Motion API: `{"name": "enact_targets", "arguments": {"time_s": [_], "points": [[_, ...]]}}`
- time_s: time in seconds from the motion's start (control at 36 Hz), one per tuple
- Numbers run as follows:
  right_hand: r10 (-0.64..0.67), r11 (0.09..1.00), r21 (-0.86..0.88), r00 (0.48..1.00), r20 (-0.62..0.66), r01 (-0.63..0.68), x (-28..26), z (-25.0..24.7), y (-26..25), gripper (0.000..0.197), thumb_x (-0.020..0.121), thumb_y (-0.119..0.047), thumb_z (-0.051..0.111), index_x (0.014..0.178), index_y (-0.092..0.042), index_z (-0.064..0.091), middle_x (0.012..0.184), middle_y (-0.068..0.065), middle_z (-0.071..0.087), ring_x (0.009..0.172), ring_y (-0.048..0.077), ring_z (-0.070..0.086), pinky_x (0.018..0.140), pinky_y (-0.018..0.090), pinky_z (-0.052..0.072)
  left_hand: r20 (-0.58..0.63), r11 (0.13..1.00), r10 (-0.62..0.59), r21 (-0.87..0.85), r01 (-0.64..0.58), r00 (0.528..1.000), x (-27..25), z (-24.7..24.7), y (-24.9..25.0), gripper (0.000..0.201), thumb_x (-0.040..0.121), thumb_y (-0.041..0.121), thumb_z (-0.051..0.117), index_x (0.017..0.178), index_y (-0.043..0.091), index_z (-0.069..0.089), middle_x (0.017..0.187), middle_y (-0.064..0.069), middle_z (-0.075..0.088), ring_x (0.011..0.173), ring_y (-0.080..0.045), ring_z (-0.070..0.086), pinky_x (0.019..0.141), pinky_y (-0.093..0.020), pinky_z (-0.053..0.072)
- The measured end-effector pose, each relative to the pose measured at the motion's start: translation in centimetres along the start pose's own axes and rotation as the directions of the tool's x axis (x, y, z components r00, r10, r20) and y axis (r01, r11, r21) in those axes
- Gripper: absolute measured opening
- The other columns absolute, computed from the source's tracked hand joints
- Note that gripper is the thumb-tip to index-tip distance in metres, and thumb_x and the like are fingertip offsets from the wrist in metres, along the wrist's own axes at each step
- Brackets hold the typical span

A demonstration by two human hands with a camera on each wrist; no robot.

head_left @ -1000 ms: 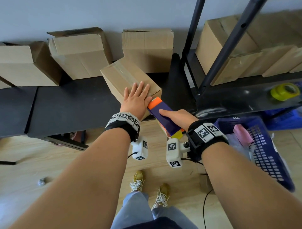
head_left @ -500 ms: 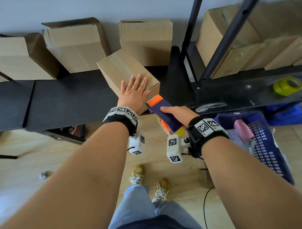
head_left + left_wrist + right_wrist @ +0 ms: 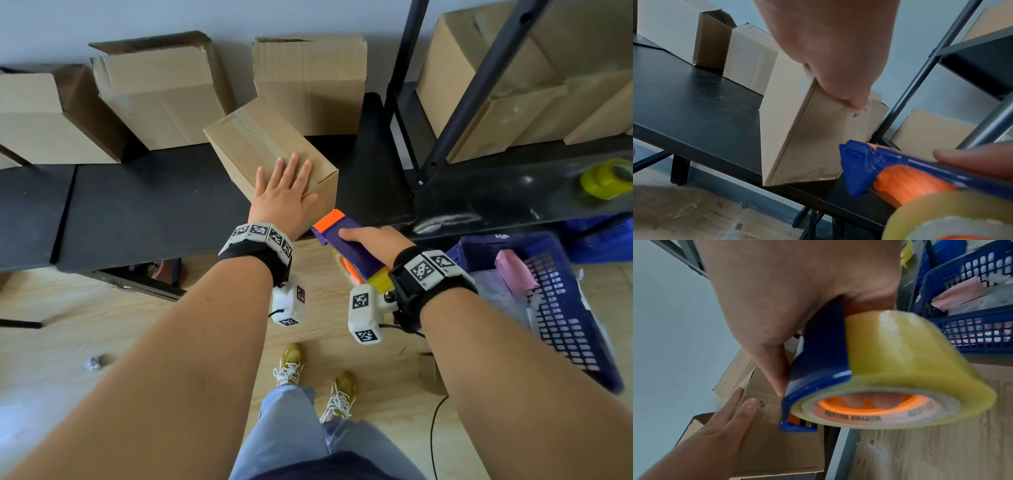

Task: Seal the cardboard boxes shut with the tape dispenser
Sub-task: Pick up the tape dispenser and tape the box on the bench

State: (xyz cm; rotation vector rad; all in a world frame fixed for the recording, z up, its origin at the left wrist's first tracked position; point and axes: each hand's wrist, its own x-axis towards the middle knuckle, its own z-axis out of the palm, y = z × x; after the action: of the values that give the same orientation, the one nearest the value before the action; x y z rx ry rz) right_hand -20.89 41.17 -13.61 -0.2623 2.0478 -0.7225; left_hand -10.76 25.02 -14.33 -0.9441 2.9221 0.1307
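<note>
Since the earlier frame, the blue-and-orange tape dispenser [image 3: 346,240], gripped in the right hand [image 3: 375,240], was drawn back off the taped brown cardboard box [image 3: 260,144], which lay ahead on the black table [image 3: 147,205], pinned under the flat, spread left hand [image 3: 282,198].

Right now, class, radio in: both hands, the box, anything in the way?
Left hand flat on box. Right hand grips dispenser, clear of box. Top seam taped. Nothing in the way.

Four table boxes [image 3: 270,147], two tape rolls [image 3: 604,178].
</note>
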Motion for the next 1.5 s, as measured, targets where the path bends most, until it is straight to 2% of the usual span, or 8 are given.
{"name": "enact_targets", "arguments": {"time_s": [0.42, 0.53, 0.58, 0.69, 0.89, 1.14, 1.28, 1.5], "points": [[0.037, 0.999, 0.029, 0.998, 0.059, -0.039, 2.0, 0.4, -3.7, 0.049, 0.084, -0.047, 0.072, 0.116, -0.012, 0.062, 0.104, 0.007, 0.068, 0.085, 0.019, 0.065, 0.066, 0.029, 0.048, -0.038, 0.998, 0.017, 0.053, -0.015, 0.999, 0.1, 0.7, 0.0, 0.06, 0.103, 0.046, 0.019, 0.154, 0.022, -0.003, 0.162, -0.002, -0.004, 0.149, -0.023, -0.004, 0.121, -0.043, 0.002], [0.043, 0.999, -0.009, 0.995, 0.086, -0.042, 2.6, 0.5, -3.7, 0.029, 0.089, -0.044, 0.065, 0.094, -0.015, 0.066, 0.104, 0.01, 0.071, 0.093, 0.025, 0.067, 0.083, 0.034, 0.053, -0.053, 0.998, 0.032, 0.052, -0.029, 0.998, 0.1, 0.6, -0.1, 0.059, 0.104, 0.043, 0.021, 0.154, 0.022, -0.001, 0.162, -0.003, -0.002, 0.149, -0.025, -0.001, 0.12, -0.044, 0.004], [0.087, 0.995, -0.046, 0.996, 0.038, -0.085, 2.8, 1.0, -2.9, 0.028, 0.089, -0.041, 0.068, 0.084, -0.015, 0.06, 0.09, 0.007, 0.067, 0.082, 0.022, 0.065, 0.077, 0.031, 0.051, -0.058, 0.999, 0.031, 0.046, -0.028, 0.998, 0.1, 0.7, -0.1, 0.058, 0.104, 0.042, 0.02, 0.154, 0.022, 0.0, 0.162, -0.003, -0.001, 0.149, -0.024, -0.001, 0.121, -0.043, 0.004], [0.148, 0.989, -0.025, 0.988, 0.034, -0.147, 3.0, 1.5, -1.4, 0.045, 0.083, -0.043, 0.074, 0.106, -0.007, 0.062, 0.098, 0.011, 0.069, 0.093, 0.026, 0.069, 0.092, 0.037, 0.054, -0.066, 0.998, 0.026, 0.058, -0.022, 0.998, 0.4, 1.1, -0.2, 0.056, 0.104, 0.042, 0.018, 0.154, 0.023, 0.001, 0.162, -0.003, 0.0, 0.149, -0.025, 0.0, 0.121, -0.043, 0.005], [0.072, 0.997, 0.015, 0.993, -0.091, -0.071, 2.0, -1.1, -2.4, 0.04, 0.089, -0.049, 0.067, 0.101, -0.011, 0.06, 0.093, 0.006, 0.062, 0.072, 0.018, 0.058, 0.073, 0.03, 0.045, -0.071, 0.999, -0.006, 0.044, 0.01, 0.997, 0.4, 1.1, 0.2, 0.055, 0.104, 0.041, 0.019, 0.154, 0.022, 0.003, 0.162, -0.004, 0.003, 0.148, -0.026, 0.004, 0.12, -0.042, 0.008], [-0.033, 0.999, 0.031, 0.983, -0.18, 0.039, 0.7, -3.1, -4.3, 0.072, 0.089, -0.065, 0.057, 0.125, -0.003, 0.06, 0.119, 0.012, 0.065, 0.113, 0.032, 0.062, 0.1, 0.039, 0.047, -0.032, 0.921, -0.285, -0.287, 0.265, 0.958, 0.4, -1.9, 0.6, 0.055, 0.102, 0.042, 0.018, 0.152, 0.02, 0.02, 0.159, 0.002, 0.017, 0.143, -0.022, 0.018, 0.113, -0.041, 0.018], [-0.107, 0.993, 0.041, 0.982, -0.155, 0.115, -0.2, -2.4, -5.8, 0.053, 0.09, -0.055, 0.065, 0.11, -0.006, 0.065, 0.108, 0.01, 0.066, 0.099, 0.026, 0.062, 0.084, 0.031, 0.044, -0.053, 0.949, -0.184, -0.271, 0.163, 0.982, 0.5, -3.1, -2.3, 0.048, 0.1, 0.027, 0.031, 0.148, 0.021, 0.031, 0.158, -0.001, 0.022, 0.143, -0.025, 0.021, 0.115, -0.041, 0.019], [-0.096, 0.993, 0.058, 0.987, -0.129, 0.105, 0.0, -0.6, -8.6, 0.019, 0.093, -0.021, 0.051, 0.083, -0.005, 0.054, 0.097, 0.015, 0.054, 0.089, 0.029, 0.048, 0.075, 0.033, 0.033, 0.033, 1.0, -0.019, 0.0, 0.019, 0.999, 0.3, -2.4, -5.9, 0.052, 0.102, 0.049, 0.018, 0.152, 0.039, 0.01, 0.161, 0.004, 0.007, 0.147, -0.022, 0.009, 0.118, -0.046, 0.011]]}}
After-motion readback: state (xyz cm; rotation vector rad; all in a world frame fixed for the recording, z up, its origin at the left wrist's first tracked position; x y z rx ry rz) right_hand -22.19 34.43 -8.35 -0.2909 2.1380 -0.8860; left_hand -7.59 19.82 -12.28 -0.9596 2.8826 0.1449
